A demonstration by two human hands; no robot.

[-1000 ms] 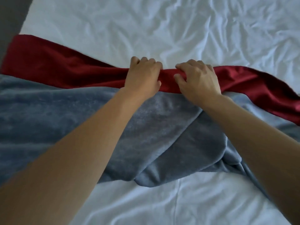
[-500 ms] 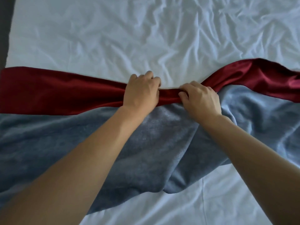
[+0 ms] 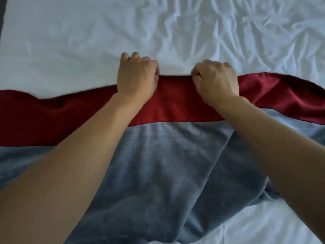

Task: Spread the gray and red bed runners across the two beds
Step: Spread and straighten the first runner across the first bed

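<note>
The red bed runner (image 3: 175,106) stretches as a band across the middle of the frame from left edge to right, its upper edge raised at centre. The gray bed runner (image 3: 158,173), plush and rumpled, adjoins it below, filling the lower centre.

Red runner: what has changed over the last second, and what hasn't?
Both hands, left hand and right hand, have drawn the red runner's far edge away from the person, so the bunched middle now lies wider. Both keep gripping that edge. The gray runner stays rumpled on the white sheet.
</note>
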